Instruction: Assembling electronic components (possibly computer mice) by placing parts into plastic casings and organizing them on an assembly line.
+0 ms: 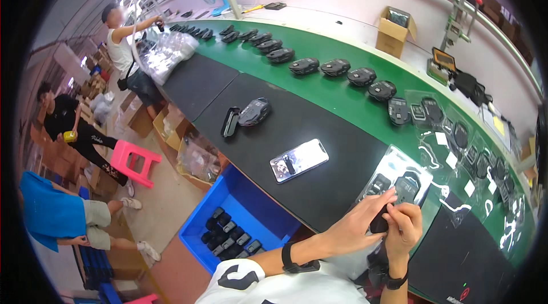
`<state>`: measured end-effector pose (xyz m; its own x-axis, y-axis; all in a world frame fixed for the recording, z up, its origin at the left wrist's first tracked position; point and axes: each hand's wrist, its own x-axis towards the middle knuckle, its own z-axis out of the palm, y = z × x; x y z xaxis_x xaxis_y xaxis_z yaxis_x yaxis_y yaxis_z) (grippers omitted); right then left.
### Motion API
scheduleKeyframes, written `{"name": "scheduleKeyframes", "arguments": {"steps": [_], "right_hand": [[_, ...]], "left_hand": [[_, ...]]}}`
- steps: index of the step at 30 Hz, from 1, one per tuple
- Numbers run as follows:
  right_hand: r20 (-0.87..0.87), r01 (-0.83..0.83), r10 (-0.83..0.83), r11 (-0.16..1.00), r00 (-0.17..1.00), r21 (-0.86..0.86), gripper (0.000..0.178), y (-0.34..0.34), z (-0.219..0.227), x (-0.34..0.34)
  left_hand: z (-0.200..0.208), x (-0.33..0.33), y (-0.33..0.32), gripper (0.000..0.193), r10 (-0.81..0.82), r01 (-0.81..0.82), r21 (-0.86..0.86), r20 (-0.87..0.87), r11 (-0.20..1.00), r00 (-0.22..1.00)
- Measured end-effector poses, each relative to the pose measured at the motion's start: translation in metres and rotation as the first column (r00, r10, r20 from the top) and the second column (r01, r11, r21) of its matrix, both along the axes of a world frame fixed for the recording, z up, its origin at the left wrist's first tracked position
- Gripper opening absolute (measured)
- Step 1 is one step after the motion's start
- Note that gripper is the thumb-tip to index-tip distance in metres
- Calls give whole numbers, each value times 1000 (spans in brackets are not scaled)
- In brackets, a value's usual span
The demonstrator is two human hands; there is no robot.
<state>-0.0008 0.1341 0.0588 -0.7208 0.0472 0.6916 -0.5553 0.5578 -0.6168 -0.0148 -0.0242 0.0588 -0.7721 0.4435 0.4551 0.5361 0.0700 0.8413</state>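
A clear plastic blister tray (pixel 395 161) lies at the table edge in front of me, with a black computer mouse (pixel 407 188) and a smaller dark part in it. Over the tray's near side, my left hand (pixel 361 216) and my right hand (pixel 403 230) meet. My left fingers reach forward around a small black piece (pixel 379 223) whose kind I cannot make out. The right fingers are curled in a pinch against it, hiding most of it. Farther left, a phone (pixel 299 160) lies on the black mat beyond my left forearm.
A mouse (pixel 254 112) and a black shell part (pixel 230 122) lie on the mat. Mice (pixel 335 67) line the green belt (pixel 319 90); packed blister trays (pixel 460 133) lie right. A blue bin (pixel 197 230) holds small black pieces. A pink stool (pixel 136 161) and several people are left.
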Motion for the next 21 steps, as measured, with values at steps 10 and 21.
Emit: {"name": "scheduleKeyframes", "arguments": {"steps": [10, 21], "right_hand": [[139, -55, 44, 996, 989, 74, 25, 18, 0, 2], [143, -88, 68, 986, 987, 140, 22, 13, -2, 16]], "left_hand": [[7, -6, -12, 94, -116, 117, -34, 34, 993, 993], [10, 6, -18, 92, -106, 106, 2, 57, 994, 993]]}}
